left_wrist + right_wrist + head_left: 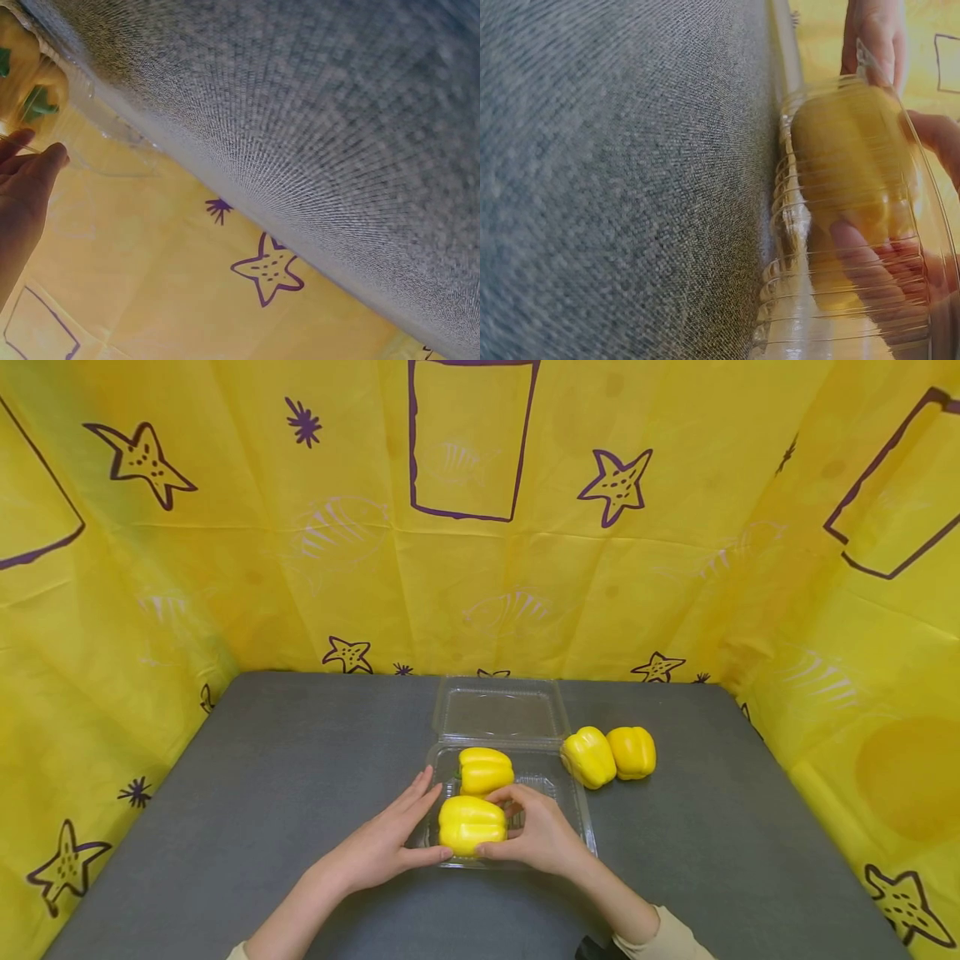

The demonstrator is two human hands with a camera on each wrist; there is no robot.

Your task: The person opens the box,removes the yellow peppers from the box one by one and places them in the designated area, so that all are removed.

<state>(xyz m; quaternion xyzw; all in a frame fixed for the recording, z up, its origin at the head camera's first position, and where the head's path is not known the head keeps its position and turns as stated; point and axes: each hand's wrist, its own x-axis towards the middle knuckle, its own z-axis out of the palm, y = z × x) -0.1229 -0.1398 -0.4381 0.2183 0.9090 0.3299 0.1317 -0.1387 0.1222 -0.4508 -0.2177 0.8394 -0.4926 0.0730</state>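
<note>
Two yellow bell peppers lie in the left half of a clear plastic container (pixel 587 827), the rear pepper (pixel 486 770) behind the front pepper (pixel 471 825). My right hand (pixel 542 833) grips the front pepper from its right side, thumb at the near edge; in the right wrist view its fingers (pixel 862 262) show through the clear wall around the pepper (pixel 847 150). My left hand (pixel 382 847) rests at the container's left edge with fingers extended, thumb at the near left corner. In the left wrist view the left hand (pixel 26 195) touches the rim, and green stems show through the plastic.
The container's open lid (pixel 501 710) lies flat behind it. Two more yellow peppers (pixel 588 758) (pixel 632 752) sit side by side on the grey table (pixel 300 752), just right of the container. A patterned yellow cloth (pixel 480 568) hangs around the back and sides.
</note>
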